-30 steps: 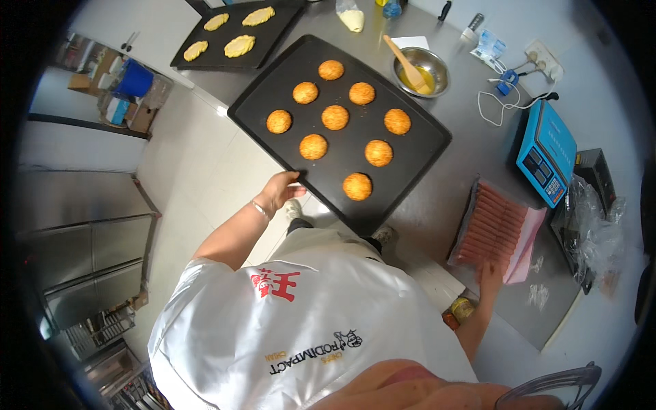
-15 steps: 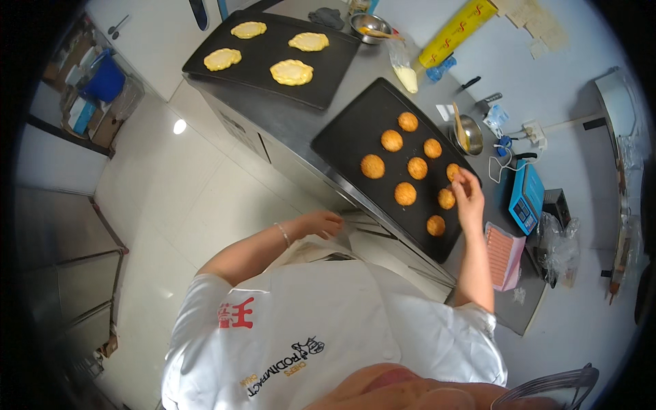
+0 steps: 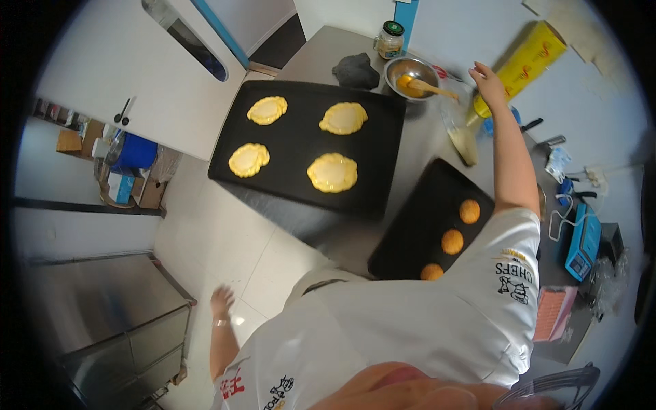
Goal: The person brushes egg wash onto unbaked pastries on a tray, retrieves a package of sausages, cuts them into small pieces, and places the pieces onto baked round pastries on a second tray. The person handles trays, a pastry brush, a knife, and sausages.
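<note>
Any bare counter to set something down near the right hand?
Bare steel between the big tray of four flat pastries and the small tray. Crowded around the right hand: metal bowl, yellow box, piping bag.

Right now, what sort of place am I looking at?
Most likely a commercial bakery kitchen. A large black baking tray holds four flat yellow pastries, a second black tray holds round golden buns, and a blue digital scale sits on the steel worktop.
</note>
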A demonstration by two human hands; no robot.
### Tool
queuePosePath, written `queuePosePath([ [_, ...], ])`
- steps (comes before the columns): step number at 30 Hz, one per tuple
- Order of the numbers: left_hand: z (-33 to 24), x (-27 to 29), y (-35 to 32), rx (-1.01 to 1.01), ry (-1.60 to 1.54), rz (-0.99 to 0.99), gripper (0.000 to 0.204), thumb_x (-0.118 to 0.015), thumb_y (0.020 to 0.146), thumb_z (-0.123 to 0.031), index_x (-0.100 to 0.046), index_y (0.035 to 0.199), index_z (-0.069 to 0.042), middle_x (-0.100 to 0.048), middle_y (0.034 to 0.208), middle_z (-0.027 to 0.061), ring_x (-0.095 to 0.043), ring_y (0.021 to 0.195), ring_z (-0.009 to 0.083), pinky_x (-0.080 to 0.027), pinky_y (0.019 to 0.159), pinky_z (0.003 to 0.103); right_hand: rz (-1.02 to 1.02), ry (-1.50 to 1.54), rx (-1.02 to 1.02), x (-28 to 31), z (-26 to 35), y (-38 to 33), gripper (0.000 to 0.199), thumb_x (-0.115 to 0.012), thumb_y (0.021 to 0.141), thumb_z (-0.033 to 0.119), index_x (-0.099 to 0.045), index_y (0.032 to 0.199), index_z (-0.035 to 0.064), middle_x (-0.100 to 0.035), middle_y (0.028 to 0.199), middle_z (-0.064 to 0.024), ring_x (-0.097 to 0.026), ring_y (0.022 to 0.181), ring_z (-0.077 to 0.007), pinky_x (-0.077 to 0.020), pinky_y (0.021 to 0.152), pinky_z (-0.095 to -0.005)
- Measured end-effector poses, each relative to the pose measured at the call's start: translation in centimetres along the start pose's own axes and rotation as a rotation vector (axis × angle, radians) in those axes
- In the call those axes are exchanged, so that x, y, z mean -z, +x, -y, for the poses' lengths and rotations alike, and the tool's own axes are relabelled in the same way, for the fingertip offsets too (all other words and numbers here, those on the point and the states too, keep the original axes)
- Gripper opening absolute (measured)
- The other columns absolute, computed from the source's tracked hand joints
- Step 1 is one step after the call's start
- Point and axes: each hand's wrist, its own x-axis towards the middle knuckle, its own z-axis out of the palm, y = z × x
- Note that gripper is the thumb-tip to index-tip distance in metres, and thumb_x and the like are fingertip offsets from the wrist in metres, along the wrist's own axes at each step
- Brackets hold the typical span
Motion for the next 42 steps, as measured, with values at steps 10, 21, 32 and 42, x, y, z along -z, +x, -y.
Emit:
queuePosePath([
  [10,0.9,7.6,-16.8,0.696,0.098,-0.646,0.033,-0.051,0.094,-0.026,-0.052,0.124,-0.012,-0.063,0.112,0.0066,-0.058,0.106,0.0234,-0.049,0.079,0.04,0.589,-0.423,-0.121,-19.3,-11.8,13.7,0.027,-0.063,0.082,0.018,-0.07,0.107,0.0128,-0.07,0.103,-0.0115,-0.065,0.098,-0.028,-0.0503,0.085,-0.0395],
  [21,-2.9,7.1,-14.5,0.516,0.143,-0.633,0.031,-0.054,0.093,-0.021,-0.055,0.119,-0.005,-0.063,0.105,0.0086,-0.061,0.096,0.0213,-0.051,0.07,0.035,0.038,-0.357,0.013,-15.7,-7.4,13.0,0.032,-0.059,0.086,0.02,-0.055,0.116,0.014,-0.063,0.113,-0.0116,-0.062,0.103,-0.0305,-0.0498,0.085,-0.0432],
  [32,-22.3,-20.8,-16.4,-0.703,0.231,0.461,0.048,-0.05,0.099,-0.03,-0.047,0.132,0.004,-0.054,0.131,0.0173,-0.053,0.121,0.0274,-0.043,0.1,0.039,-0.101,0.376,0.828,3.2,21.6,-23.5,0.026,-0.069,0.076,0.013,-0.066,0.101,0.0141,-0.063,0.109,-0.0047,-0.063,0.092,-0.024,-0.0512,0.077,-0.035],
  [42,-4.4,-29.7,-35.3,0.115,-0.454,1.445,0.049,-0.034,0.103,-0.04,-0.05,0.123,0.002,-0.057,0.124,0.0133,-0.054,0.115,0.0208,-0.041,0.101,0.031,0.178,0.59,0.401,12.3,23.7,-59.2,0.017,-0.068,0.071,0.002,-0.067,0.087,0.0075,-0.061,0.11,-0.0077,-0.06,0.101,-0.0247,-0.0478,0.086,-0.0356],
])
